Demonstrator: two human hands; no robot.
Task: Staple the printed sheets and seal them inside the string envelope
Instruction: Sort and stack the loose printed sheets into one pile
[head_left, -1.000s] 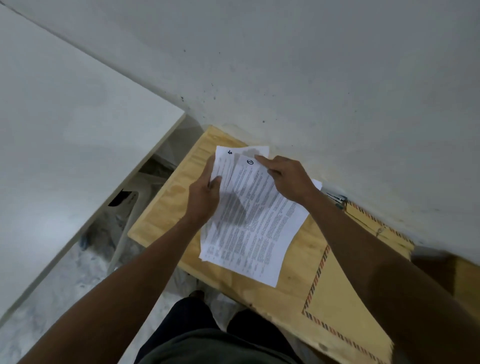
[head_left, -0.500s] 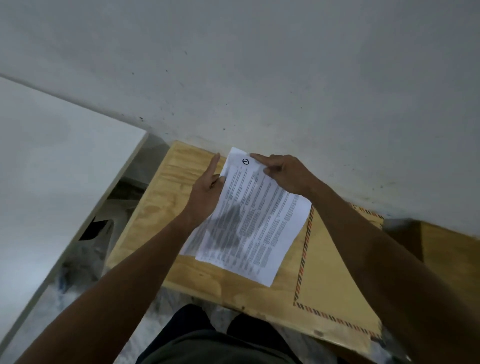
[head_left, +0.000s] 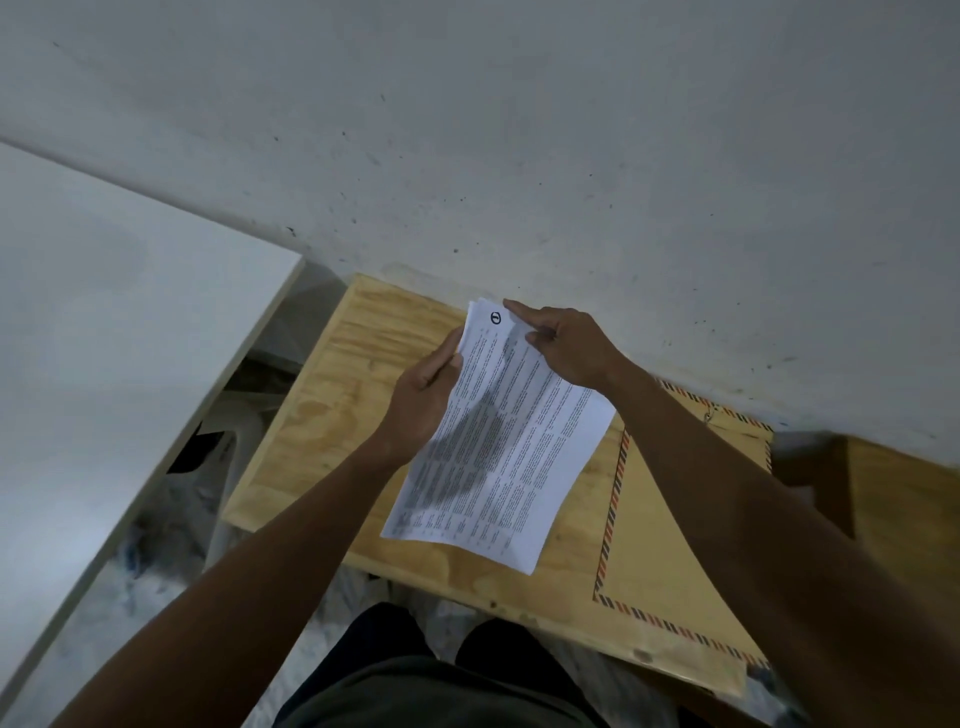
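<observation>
My left hand (head_left: 423, 400) and right hand (head_left: 563, 345) pinch the printed sheets (head_left: 506, 441) above the counter (head_left: 332, 410); I should square their edges flush before stapling.

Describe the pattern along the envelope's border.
The string envelope is tan with a diagonally striped red and dark edging, seen in the head view.

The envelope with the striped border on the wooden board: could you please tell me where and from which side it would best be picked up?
Probably the near left corner of the envelope, coming from the person's side. It lies flat on the wooden board, the right hand's forearm crosses its right part, and the printed sheets hang over its far left edge.
</observation>
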